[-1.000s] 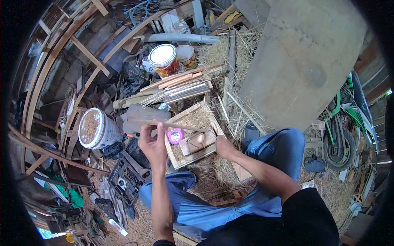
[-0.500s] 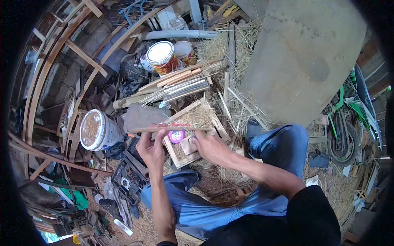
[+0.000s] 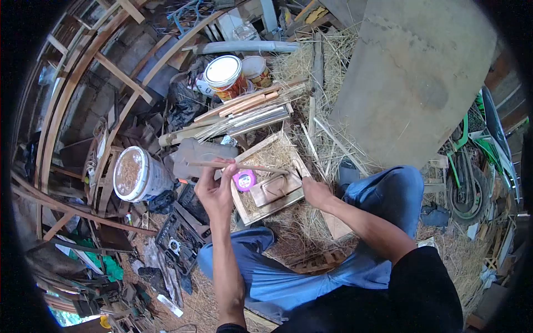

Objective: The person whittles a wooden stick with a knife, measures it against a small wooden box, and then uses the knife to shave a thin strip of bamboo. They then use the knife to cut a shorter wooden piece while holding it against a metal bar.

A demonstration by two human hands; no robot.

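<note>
Your left hand [image 3: 216, 187] pinches a thin wooden stick [image 3: 258, 168] over the wooden tray [image 3: 275, 208] — your right hand [image 3: 318, 194], at the tray's right edge, curls round a mostly hidden dark tool [image 3: 299, 174]. A pink round case [image 3: 244, 180] sits inside the tray's left side.

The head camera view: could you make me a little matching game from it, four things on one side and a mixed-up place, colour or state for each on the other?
Things:
1. left hand
2. right hand
3. small round object
4. large bucket

Descriptions:
A. bright pink
B. gripping a dark, slim tool
C. white, toward the picture's left
D. holding a thin wooden stick

Right pairs: 1-D, 2-B, 3-A, 4-C
</note>
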